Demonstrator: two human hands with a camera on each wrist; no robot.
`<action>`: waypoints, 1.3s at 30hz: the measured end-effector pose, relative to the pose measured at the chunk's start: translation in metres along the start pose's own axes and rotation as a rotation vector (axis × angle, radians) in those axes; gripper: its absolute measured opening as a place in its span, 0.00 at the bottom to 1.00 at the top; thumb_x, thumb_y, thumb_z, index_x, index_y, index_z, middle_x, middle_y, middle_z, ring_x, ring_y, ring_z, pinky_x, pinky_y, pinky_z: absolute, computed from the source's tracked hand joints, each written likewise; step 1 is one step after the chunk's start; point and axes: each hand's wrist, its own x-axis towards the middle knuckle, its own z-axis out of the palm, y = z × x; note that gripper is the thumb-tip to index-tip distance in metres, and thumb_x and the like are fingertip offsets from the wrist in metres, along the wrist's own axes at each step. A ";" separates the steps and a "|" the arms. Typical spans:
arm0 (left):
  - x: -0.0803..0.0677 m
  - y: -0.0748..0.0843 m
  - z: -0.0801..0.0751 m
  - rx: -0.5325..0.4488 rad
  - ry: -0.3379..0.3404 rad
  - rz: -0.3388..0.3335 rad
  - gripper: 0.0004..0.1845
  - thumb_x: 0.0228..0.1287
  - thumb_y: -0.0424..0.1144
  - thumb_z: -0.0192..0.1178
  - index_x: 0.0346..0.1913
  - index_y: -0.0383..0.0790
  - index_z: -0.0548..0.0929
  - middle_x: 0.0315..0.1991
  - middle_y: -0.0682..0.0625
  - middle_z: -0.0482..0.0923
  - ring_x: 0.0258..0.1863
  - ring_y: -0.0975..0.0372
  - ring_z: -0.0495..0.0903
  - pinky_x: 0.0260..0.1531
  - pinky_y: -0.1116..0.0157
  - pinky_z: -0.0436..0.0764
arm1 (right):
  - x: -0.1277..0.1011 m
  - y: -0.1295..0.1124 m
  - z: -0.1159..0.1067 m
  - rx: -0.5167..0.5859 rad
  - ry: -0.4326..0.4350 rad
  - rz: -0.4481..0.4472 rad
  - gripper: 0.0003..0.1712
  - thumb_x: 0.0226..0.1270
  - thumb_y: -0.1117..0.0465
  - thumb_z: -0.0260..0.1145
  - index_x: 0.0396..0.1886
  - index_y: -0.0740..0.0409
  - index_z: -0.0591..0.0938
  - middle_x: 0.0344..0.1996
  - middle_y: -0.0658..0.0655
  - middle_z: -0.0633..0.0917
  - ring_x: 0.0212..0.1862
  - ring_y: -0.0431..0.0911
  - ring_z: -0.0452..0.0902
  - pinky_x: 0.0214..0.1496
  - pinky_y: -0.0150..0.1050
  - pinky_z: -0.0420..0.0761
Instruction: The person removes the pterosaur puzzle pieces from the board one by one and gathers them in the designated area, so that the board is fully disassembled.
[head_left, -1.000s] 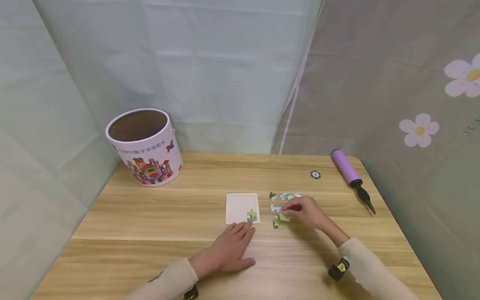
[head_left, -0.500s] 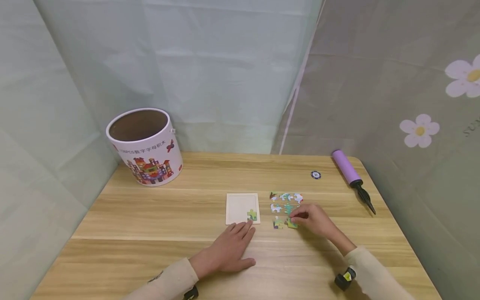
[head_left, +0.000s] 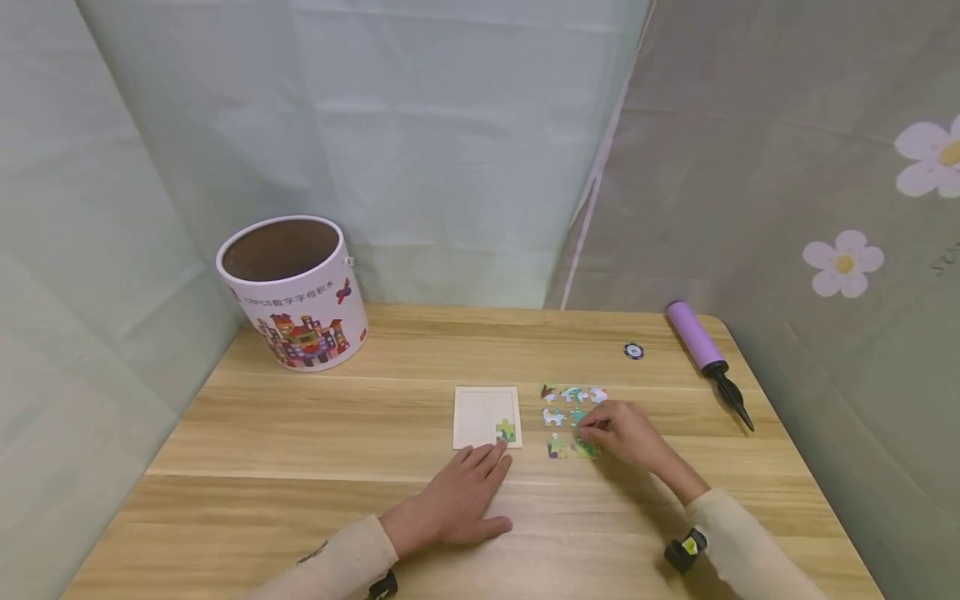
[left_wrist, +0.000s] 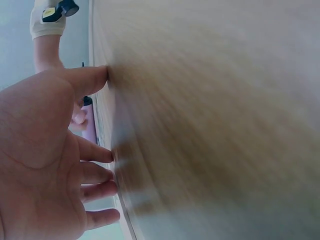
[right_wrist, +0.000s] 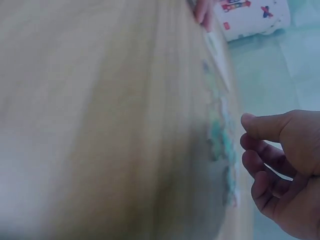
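Observation:
A light wooden puzzle tray (head_left: 474, 412) lies mid-table, with one green jigsaw piece (head_left: 506, 430) in its near right corner. My left hand (head_left: 456, 497) lies with fingers extended, fingertips at the tray's near edge. Right of the tray, loose jigsaw pieces form rows: several whitish ones (head_left: 573, 394) at the back, a teal one (head_left: 577, 416) in the middle, two greenish ones at the front. My right hand (head_left: 632, 435) is over the front right green piece (head_left: 587, 448), partly covering it. In the right wrist view, the loosely bent fingers (right_wrist: 261, 146) hold nothing.
A large white bucket (head_left: 307, 292) with printed building blocks stands at the back left. A round chip (head_left: 633, 351) lies at the back right, beside a purple hand pump (head_left: 693, 335) with a black nozzle. Cloth curtains (head_left: 450, 150) hang behind the table.
My right hand has moved right, laid the green piece down in the front row and let it go, then lifted slightly. The left hand has stayed in place.

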 end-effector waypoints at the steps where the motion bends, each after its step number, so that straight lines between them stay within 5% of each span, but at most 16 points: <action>1: 0.000 0.000 0.000 0.002 0.005 0.002 0.45 0.72 0.67 0.49 0.78 0.35 0.63 0.80 0.39 0.56 0.77 0.50 0.61 0.74 0.49 0.64 | 0.003 -0.002 -0.001 -0.009 0.008 -0.013 0.03 0.64 0.64 0.74 0.36 0.55 0.92 0.29 0.43 0.86 0.32 0.34 0.78 0.32 0.31 0.79; 19: -0.002 0.001 0.001 -0.016 0.026 0.017 0.44 0.73 0.65 0.50 0.77 0.34 0.63 0.80 0.41 0.56 0.77 0.50 0.61 0.74 0.53 0.64 | 0.067 -0.046 0.042 0.070 -0.136 -0.080 0.06 0.68 0.60 0.73 0.42 0.53 0.91 0.36 0.45 0.89 0.37 0.35 0.82 0.41 0.34 0.83; 39: 0.000 0.002 -0.002 0.053 0.028 0.016 0.43 0.72 0.66 0.50 0.77 0.36 0.65 0.79 0.44 0.60 0.76 0.52 0.63 0.73 0.55 0.66 | 0.081 -0.057 0.060 -0.052 -0.210 -0.098 0.06 0.63 0.57 0.76 0.38 0.50 0.93 0.30 0.42 0.84 0.33 0.33 0.76 0.36 0.32 0.78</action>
